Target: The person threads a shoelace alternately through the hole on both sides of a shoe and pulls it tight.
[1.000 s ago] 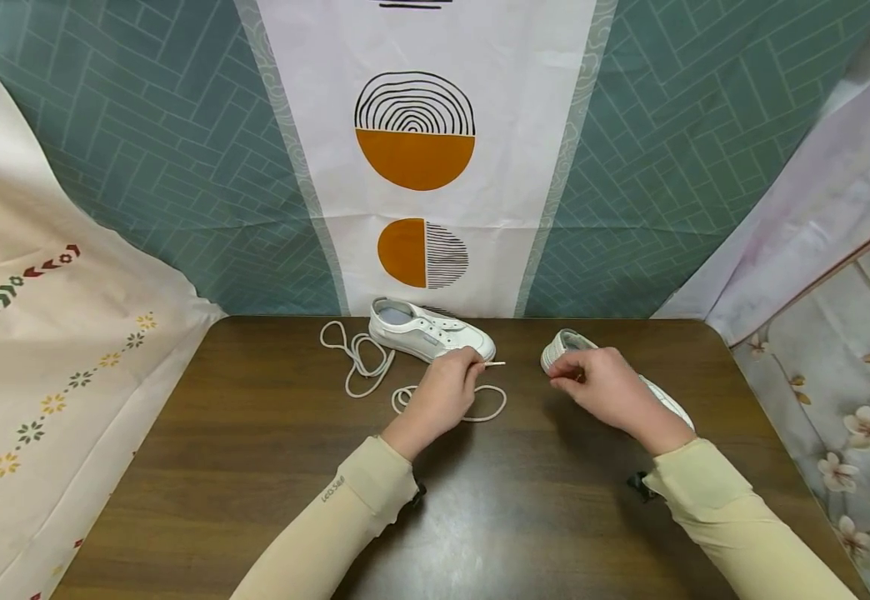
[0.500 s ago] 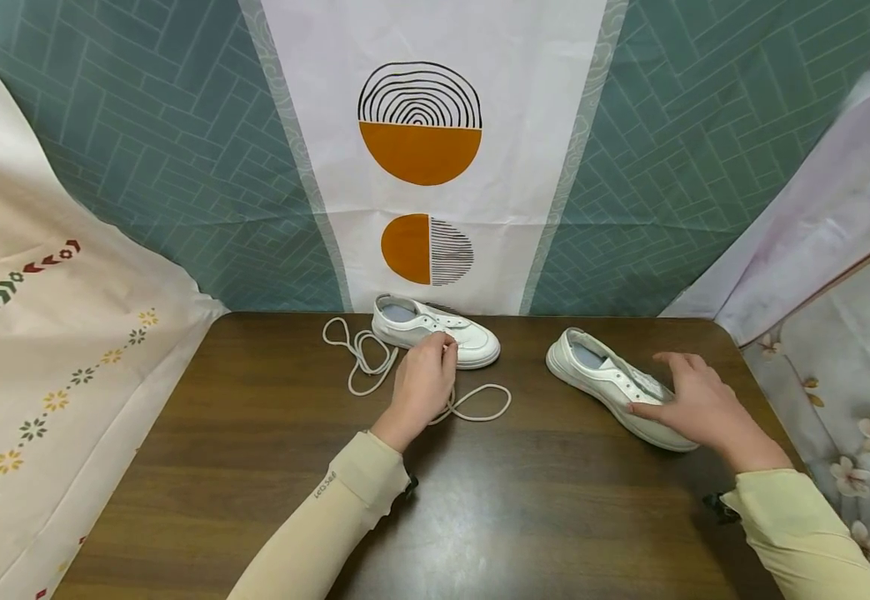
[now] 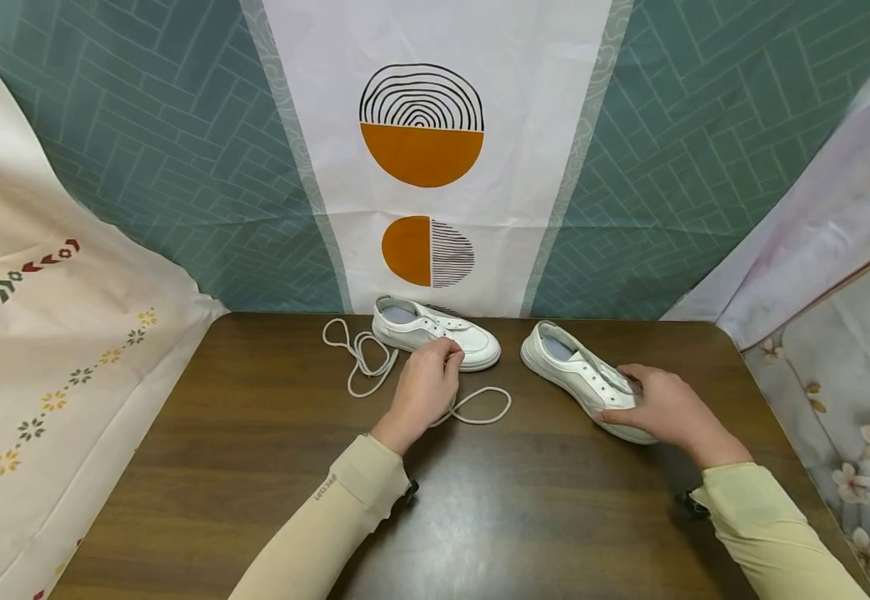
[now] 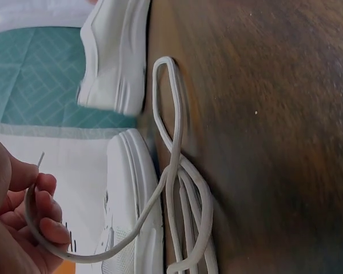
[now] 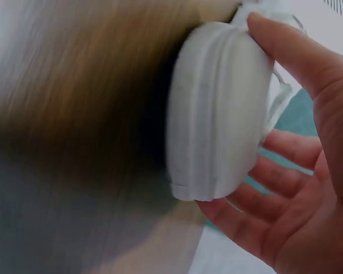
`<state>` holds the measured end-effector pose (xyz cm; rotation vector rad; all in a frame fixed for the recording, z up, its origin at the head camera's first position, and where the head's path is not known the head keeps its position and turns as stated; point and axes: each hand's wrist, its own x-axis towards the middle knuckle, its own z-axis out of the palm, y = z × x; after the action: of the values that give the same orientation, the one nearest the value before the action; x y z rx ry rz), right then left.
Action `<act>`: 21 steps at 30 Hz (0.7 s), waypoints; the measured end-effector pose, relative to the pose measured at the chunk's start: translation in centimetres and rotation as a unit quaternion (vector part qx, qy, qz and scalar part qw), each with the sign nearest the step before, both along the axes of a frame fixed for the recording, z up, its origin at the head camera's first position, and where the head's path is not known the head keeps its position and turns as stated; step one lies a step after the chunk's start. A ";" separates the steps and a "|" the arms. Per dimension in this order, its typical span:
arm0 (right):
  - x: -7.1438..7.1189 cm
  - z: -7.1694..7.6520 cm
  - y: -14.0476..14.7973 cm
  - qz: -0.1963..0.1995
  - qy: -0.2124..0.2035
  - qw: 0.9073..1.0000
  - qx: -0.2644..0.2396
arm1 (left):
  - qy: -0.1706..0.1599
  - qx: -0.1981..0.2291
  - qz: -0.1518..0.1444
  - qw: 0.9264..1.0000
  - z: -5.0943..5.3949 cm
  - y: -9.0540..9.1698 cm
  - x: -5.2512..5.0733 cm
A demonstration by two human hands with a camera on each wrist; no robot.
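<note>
My left hand pinches one end of a white shoelace between thumb and fingers, with the tip poking out above. The lace droops to loose loops on the table in front of a white shoe. My right hand grips a second white shoe around its toe, thumb on the near side and fingers on the far side. In the right wrist view that shoe's toe sits between thumb and fingers. Lace holes show along its opening, and no lace is visible in them.
More white lace loops lie left of the first shoe. The brown wooden table ends at a patterned cloth backdrop. Cream cloth hangs at the left, floral cloth at the right.
My right hand came away to the right, then took hold of the right shoe's toe and shifted the shoe left. My left hand moved slightly left with the lace end, then stayed nearly still.
</note>
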<state>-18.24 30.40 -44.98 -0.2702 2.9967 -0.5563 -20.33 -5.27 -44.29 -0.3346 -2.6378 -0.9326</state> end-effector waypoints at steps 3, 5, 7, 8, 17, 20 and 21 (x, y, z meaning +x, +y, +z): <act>-0.2 -0.2 -1.7 -0.004 0.013 1.000 0.001 | -0.005 -0.005 -0.007 1.000 0.0 0.3 0.1; -0.3 -0.3 -2.7 -0.004 0.024 1.000 0.005 | -0.006 -0.010 -0.011 1.000 0.0 0.5 0.1; -0.5 -0.5 -3.7 -0.002 0.038 0.999 0.012 | -0.003 -0.014 -0.016 1.000 0.0 0.7 0.1; -0.5 -0.5 -4.2 -0.001 0.044 0.999 0.013 | -0.002 -0.015 -0.019 1.000 0.0 0.8 0.2; 0.0 -0.1 -6.0 -0.021 0.091 0.995 -0.033 | 0.017 -0.022 -0.057 0.998 -0.6 3.6 0.7; 0.2 0.3 -6.3 -0.015 0.118 0.993 -0.029 | 0.021 -0.018 -0.073 0.997 -0.7 4.8 0.9; 0.3 0.4 -6.4 -0.012 0.113 0.993 -0.025 | 0.020 -0.017 -0.079 0.997 -0.7 5.3 1.0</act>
<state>-17.96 23.97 -44.55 -0.3204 3.2117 -0.6444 -19.35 -0.01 -45.01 -0.5720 -2.6242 -0.9196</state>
